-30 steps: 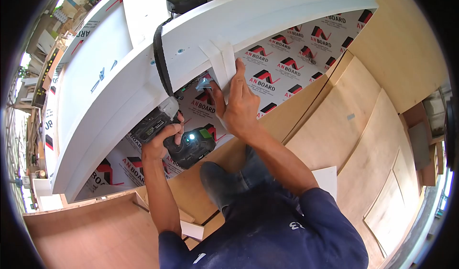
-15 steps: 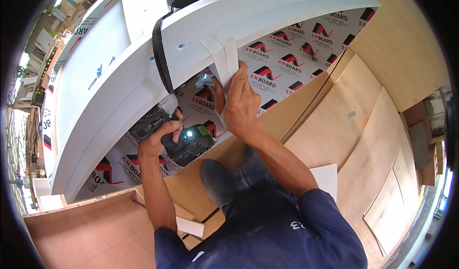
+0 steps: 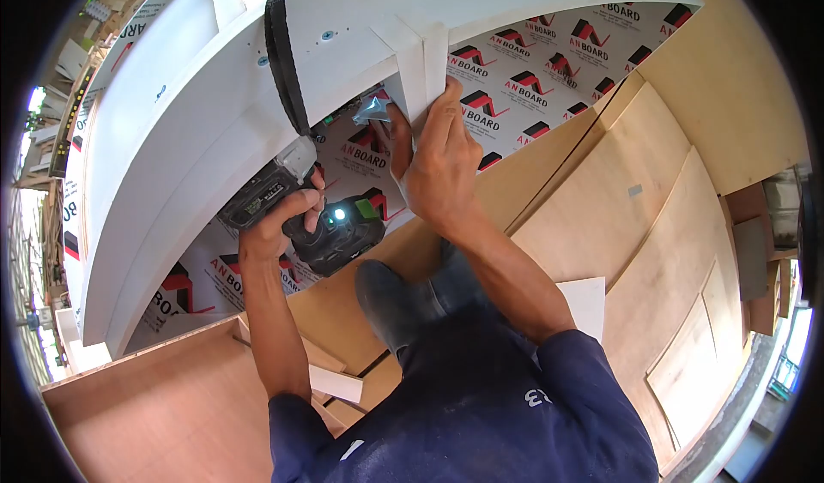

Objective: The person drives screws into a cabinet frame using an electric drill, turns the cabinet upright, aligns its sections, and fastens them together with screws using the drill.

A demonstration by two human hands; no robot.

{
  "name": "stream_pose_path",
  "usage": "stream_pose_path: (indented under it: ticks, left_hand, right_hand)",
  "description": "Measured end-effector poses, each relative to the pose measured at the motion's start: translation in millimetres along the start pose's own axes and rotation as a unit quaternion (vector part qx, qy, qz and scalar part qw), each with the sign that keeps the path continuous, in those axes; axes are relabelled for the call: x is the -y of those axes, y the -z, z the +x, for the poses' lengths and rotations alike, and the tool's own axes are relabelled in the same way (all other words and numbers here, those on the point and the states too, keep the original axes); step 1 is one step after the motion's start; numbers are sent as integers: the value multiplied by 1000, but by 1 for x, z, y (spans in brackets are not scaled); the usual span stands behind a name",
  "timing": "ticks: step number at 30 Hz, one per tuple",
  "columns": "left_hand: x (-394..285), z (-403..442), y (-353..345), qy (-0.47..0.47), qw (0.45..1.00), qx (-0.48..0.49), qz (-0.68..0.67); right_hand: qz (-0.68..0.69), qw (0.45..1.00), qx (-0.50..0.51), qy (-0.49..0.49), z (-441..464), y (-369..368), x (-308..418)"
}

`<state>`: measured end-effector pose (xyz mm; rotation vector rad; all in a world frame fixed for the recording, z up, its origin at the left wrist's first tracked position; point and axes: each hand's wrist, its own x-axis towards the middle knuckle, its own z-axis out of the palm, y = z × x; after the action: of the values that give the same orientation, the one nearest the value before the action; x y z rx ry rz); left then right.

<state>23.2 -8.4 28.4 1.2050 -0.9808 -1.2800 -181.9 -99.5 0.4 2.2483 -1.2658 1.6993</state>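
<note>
My left hand (image 3: 281, 214) is wrapped round the handle of a black and grey cordless drill (image 3: 335, 238) whose small light glows. The drill's head lies under the curved white panel (image 3: 206, 97), beside a hanging black strap (image 3: 284, 63); its tip is hidden. My right hand (image 3: 439, 161) pinches the lower part of a narrow white upright strip (image 3: 424, 71), thumb on one side and fingers on the other. A crumpled shiny blue piece (image 3: 372, 111) shows beside that thumb. Behind both hands is a board printed with red and black logos (image 3: 524, 97).
Large plywood sheets (image 3: 592, 191) lie at the right, with a small white piece (image 3: 585, 305) near my right elbow. An open wooden box (image 3: 154, 406) stands at the lower left. A white offcut (image 3: 336, 383) lies beside my left arm.
The view has shifted, so the curved panel sits higher in the frame and the round black object on top is out of sight. Both hands keep their grips.
</note>
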Motion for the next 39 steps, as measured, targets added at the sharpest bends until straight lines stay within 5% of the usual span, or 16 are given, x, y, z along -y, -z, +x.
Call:
stream_pose_path:
  ticks: [39]
  left_hand:
    - [-15,0,-8,32,999,17,-1]
  right_hand:
    - [26,999,5,-31,2,1,6]
